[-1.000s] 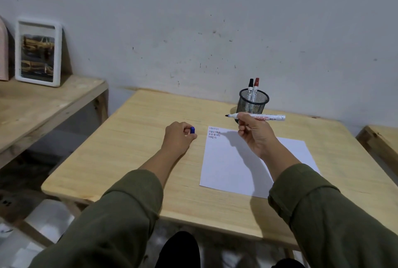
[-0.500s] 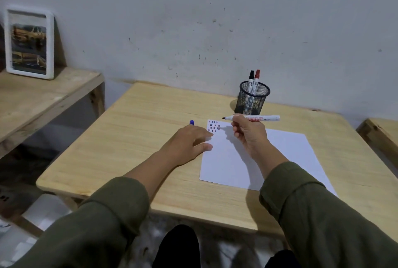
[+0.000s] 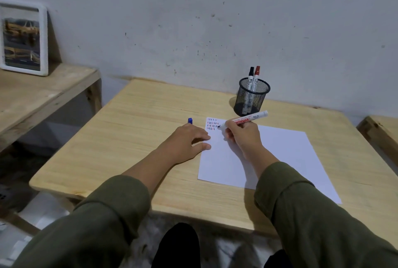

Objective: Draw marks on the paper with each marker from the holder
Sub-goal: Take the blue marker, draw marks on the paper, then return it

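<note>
A white sheet of paper (image 3: 280, 155) lies on the wooden table (image 3: 133, 138). Rows of short black, red and blue marks (image 3: 212, 123) fill its far left corner. My right hand (image 3: 243, 136) grips an uncapped white marker (image 3: 247, 119), its tip touching the paper beside the marks. My left hand (image 3: 185, 140) rests flat with fingers apart, the fingertips on the paper's left edge. A blue cap (image 3: 190, 120) stands on the table just beyond that hand. The black mesh holder (image 3: 251, 102) behind the paper holds a black-capped marker (image 3: 251, 74) and a red-capped marker (image 3: 256, 72).
A grey wall runs right behind the table. On the left stands a lower wooden bench (image 3: 43, 95) with a white-framed picture (image 3: 22, 37) leaning on the wall. Another wooden surface (image 3: 383, 130) shows at the right edge.
My left hand let go of the blue cap, which now stands on the table, and moved flat onto the paper's edge. My right hand lowered the marker until its tip met the paper.
</note>
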Available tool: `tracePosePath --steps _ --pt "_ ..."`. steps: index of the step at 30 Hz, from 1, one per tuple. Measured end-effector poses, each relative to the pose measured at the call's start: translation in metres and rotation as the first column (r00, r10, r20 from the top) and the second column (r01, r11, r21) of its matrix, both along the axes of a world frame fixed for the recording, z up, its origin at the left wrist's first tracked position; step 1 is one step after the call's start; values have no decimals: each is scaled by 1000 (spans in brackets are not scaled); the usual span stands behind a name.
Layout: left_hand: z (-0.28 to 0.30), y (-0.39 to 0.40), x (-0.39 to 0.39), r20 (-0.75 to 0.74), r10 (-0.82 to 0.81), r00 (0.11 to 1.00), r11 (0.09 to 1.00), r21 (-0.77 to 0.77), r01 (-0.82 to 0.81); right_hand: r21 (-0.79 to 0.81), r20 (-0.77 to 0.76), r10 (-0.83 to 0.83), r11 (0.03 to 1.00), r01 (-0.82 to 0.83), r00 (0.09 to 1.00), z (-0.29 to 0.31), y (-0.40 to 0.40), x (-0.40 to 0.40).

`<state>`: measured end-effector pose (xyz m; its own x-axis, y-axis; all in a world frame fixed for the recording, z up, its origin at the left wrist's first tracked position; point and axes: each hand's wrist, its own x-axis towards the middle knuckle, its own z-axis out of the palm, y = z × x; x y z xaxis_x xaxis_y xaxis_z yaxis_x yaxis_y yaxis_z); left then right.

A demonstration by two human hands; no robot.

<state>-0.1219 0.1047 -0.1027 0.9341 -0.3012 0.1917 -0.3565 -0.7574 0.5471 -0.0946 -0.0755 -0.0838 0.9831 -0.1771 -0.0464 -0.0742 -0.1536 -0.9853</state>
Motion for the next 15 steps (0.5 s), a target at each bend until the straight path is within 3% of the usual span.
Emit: tracePosePath --steps 15 --pt "3 -1 -2 -30 5 1000 1000 -11 -6 -80 11 57 995 -56 998 -1 1 -1"
